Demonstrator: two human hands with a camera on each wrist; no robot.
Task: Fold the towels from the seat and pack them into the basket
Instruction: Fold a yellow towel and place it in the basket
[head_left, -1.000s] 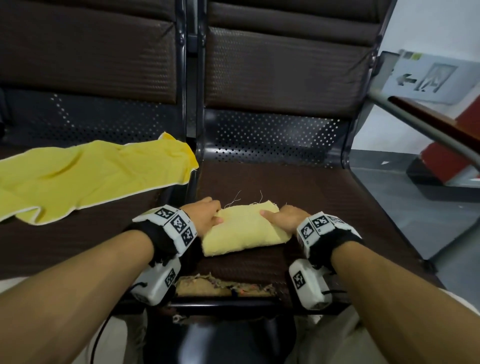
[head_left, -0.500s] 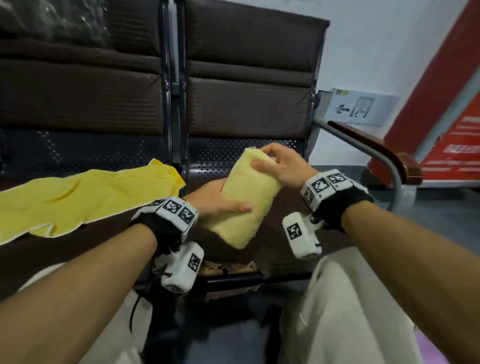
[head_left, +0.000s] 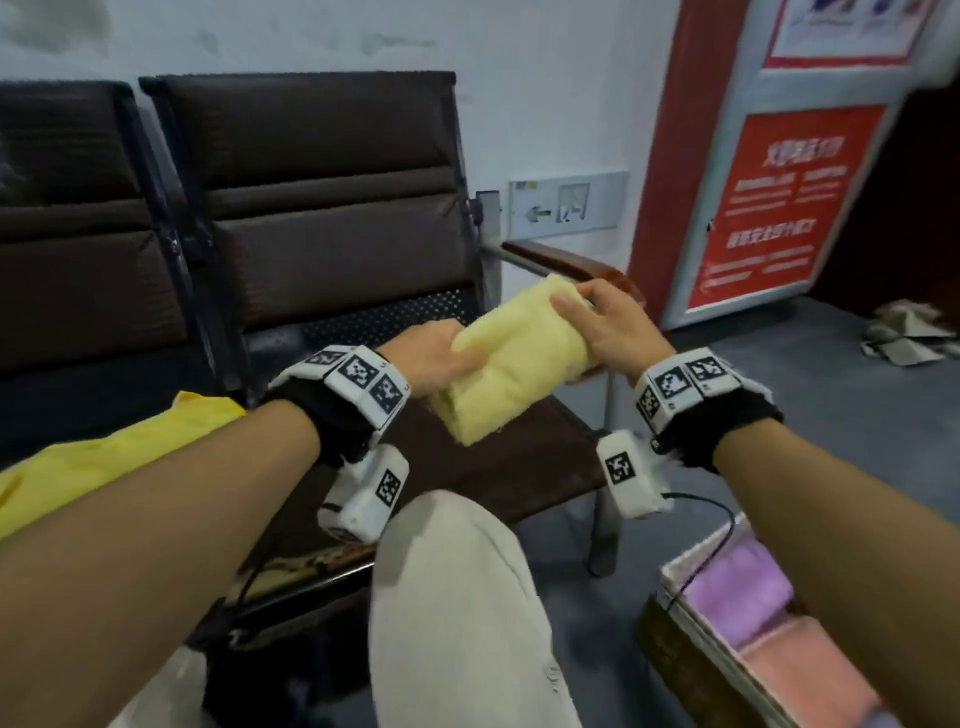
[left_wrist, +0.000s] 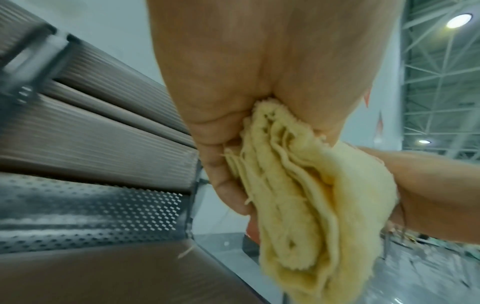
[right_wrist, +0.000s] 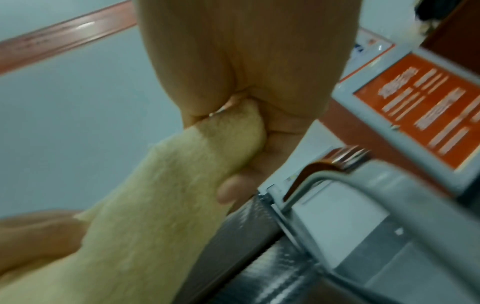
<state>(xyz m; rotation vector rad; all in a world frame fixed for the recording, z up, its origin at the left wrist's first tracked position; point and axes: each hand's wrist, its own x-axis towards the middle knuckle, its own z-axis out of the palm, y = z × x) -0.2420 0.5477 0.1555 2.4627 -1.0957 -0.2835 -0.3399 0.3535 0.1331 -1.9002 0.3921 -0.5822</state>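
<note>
Aloft, both hands (head_left: 441, 358) (head_left: 613, 327) clasp the folded towel's (head_left: 514, 369) ends.

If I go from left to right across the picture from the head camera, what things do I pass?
Bright yellow towel on the seat → left hand → folded pale yellow towel → right hand → basket with a purple towel inside.

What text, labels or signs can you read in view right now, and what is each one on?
No text here reads clearly.
Red poster on the stand: white lines of characters, too blurred to read.
Grey wall sign behind the armrest: a left-pointing arrow and a pictogram, no legible words.
Upper poster: print too blurred.
Wrist bands: black-and-white square code markers, no words.
</note>
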